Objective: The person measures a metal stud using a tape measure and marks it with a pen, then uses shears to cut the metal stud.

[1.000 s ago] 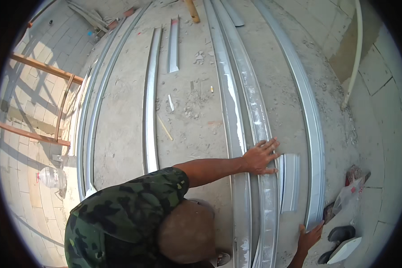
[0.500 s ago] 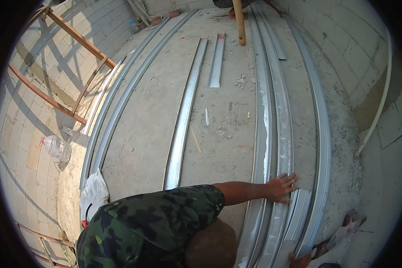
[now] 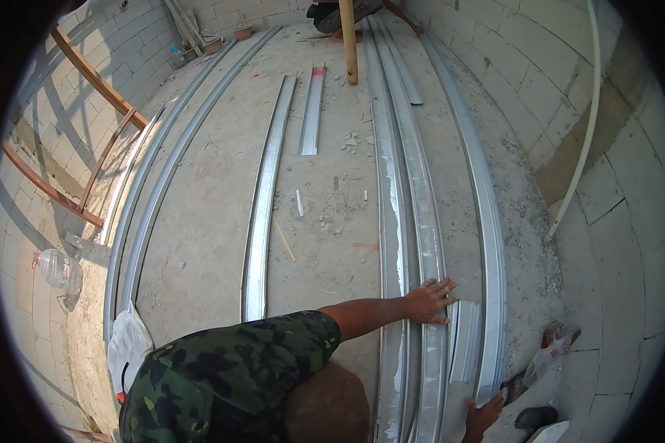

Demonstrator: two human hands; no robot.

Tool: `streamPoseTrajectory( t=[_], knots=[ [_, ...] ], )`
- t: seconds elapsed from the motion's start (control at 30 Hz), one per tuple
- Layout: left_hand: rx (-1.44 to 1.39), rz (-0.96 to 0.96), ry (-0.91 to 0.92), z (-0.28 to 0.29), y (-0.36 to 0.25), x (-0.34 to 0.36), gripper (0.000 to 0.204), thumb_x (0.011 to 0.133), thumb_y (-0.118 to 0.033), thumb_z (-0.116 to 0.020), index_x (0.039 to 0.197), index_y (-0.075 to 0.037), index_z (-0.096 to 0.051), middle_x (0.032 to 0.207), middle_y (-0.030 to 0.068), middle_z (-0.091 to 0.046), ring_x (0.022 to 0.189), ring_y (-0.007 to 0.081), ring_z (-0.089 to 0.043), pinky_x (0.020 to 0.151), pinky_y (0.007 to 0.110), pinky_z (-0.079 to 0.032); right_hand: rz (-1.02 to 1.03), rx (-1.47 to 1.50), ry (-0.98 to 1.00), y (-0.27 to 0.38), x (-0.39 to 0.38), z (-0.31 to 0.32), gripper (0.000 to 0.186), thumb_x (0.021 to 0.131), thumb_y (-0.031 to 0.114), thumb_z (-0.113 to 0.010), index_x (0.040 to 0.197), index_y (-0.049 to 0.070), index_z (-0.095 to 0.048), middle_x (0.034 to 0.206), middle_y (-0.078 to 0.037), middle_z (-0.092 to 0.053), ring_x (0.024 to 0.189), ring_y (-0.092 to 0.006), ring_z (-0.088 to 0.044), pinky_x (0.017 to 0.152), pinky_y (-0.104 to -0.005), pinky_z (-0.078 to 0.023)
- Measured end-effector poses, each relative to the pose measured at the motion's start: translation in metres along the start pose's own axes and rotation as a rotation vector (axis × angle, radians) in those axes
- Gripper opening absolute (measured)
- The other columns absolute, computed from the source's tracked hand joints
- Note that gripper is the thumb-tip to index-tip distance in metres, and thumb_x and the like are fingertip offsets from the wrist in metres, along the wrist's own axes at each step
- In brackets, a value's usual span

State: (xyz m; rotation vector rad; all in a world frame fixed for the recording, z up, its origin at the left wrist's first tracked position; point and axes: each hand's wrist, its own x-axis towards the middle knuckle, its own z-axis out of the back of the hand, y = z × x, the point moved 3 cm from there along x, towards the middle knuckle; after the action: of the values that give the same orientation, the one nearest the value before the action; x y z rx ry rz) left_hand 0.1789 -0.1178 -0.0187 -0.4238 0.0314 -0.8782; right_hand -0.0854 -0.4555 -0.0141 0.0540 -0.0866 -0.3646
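Neither my left hand nor my right hand shows. Below me, a co-worker in a camouflage shirt (image 3: 214, 369) bends low, head down. One of this co-worker's hands (image 3: 428, 301) lies spread on the long metal channels (image 3: 391, 214), beside a short piece (image 3: 464, 340). The other hand (image 3: 484, 417) is at the near end of the right-hand long channel (image 3: 488, 244), its grip partly hidden. At the far end a second person (image 3: 332, 16) crouches behind a wooden post (image 3: 349, 52), one arm reaching toward the channels.
More channels (image 3: 266, 207) lie lengthwise on the concrete floor (image 3: 192, 236). Block walls flank it, with timber frames (image 3: 96, 70) left and a pale pipe (image 3: 587, 133) right. A water jug (image 3: 55, 269), white sack (image 3: 125, 340), plant pots (image 3: 242, 32) and plastic bag (image 3: 547, 362) line the sides.
My view has shifted, bringing the far end and crouching person into sight. The near co-worker appears lower in the picture than a second ago, with one hand still on the channels.
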Motion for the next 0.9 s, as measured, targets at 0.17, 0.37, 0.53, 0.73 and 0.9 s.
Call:
streamPoseTrajectory(
  t=[0.17,0.37,0.53,0.73,0.9],
  knots=[
    [0.009,-0.018,0.021,0.000,0.002,-0.006,0.071,0.092,-0.059,-0.047,0.137,-0.005,-0.047,0.152,0.0254,-0.026,0.145,0.0396,-0.018,0.110,0.056,-0.029,-0.104,0.004,0.164,0.026,-0.006,0.016,0.097,0.066,0.036,-0.083,0.139,-0.004,-0.034,0.135,-0.028,-0.041,0.123,-0.0457,-0.042,0.101,-0.0537,-0.036],
    [0.032,-0.033,-0.003,-0.003,0.005,-0.004,0.071,0.092,-0.059,-0.047,0.138,-0.005,-0.046,0.152,0.0252,-0.026,0.144,0.0409,-0.019,0.110,0.056,-0.030,0.030,-0.050,0.092,0.047,-0.013,0.032,0.080,0.069,0.022,-0.083,0.134,-0.002,-0.042,0.133,-0.027,-0.042,0.124,-0.0449,-0.042,0.101,-0.0548,-0.035],
    [0.000,-0.046,0.013,-0.002,0.007,-0.005,0.073,0.092,-0.061,-0.046,0.139,-0.005,-0.045,0.152,0.0269,-0.025,0.144,0.0425,-0.019,0.110,0.057,-0.028,0.042,0.007,0.159,0.053,-0.016,0.046,0.070,0.070,0.019,-0.081,0.127,-0.002,-0.047,0.132,-0.027,-0.043,0.124,-0.0444,-0.041,0.103,-0.0542,-0.033],
    [-0.043,-0.044,0.065,0.005,0.005,-0.001,0.074,0.092,-0.062,-0.045,0.142,-0.007,-0.040,0.152,0.0283,-0.022,0.144,0.0436,-0.015,0.112,0.058,-0.024,0.085,-0.033,0.157,0.025,-0.033,0.053,0.065,0.070,0.019,-0.081,0.123,-0.003,-0.050,0.128,-0.027,-0.045,0.121,-0.0435,-0.043,0.099,-0.0535,-0.036],
    [-0.139,0.000,0.078,0.011,0.005,-0.010,0.074,0.092,-0.060,-0.049,0.144,-0.008,-0.037,0.153,0.0281,-0.020,0.145,0.0429,-0.014,0.114,0.056,-0.020,0.051,-0.023,0.311,0.015,-0.064,0.067,0.067,0.069,0.018,-0.082,0.123,-0.003,-0.050,0.127,-0.026,-0.044,0.119,-0.0430,-0.044,0.098,-0.0531,-0.036]
  ],
)
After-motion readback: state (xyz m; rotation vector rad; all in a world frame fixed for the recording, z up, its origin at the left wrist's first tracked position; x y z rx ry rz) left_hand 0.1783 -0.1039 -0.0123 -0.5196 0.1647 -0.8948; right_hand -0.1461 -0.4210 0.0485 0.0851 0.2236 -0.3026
